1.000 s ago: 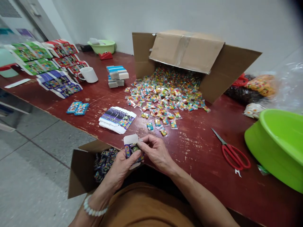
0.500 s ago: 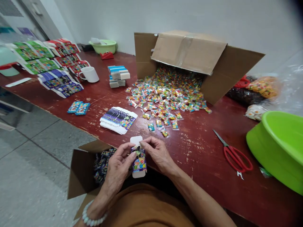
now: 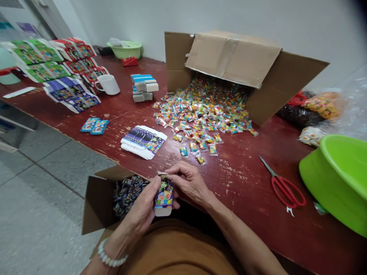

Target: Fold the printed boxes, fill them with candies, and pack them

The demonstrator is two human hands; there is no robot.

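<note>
A small printed candy box [image 3: 164, 193], purple and black with a bright picture, is held upright over my lap at the table's front edge. My left hand [image 3: 146, 200] wraps round its side, thumb on the front near the top. My right hand [image 3: 189, 183] pinches the top flap, which is folded down flat. The bottom white flap sticks out toward me. Just beyond lies a fanned stack of flat purple boxes [image 3: 144, 141]. Small clear packets of colourful candy [image 3: 197, 114] spill from a big cardboard carton [image 3: 232, 57] at the back.
Below the table edge at left, an open carton [image 3: 97, 206] holds many dark wrapped pieces [image 3: 129, 194]. Red-handled scissors [image 3: 286, 191] and a green basin [image 3: 329, 183] are at right. Farther left stand a white mug [image 3: 108, 84], blue boxes [image 3: 95, 126] and stacked flat boxes [image 3: 71, 95].
The top flap of the candy box, standing up before, is now folded over under my right fingers. My left hand has wrapped farther round the box.
</note>
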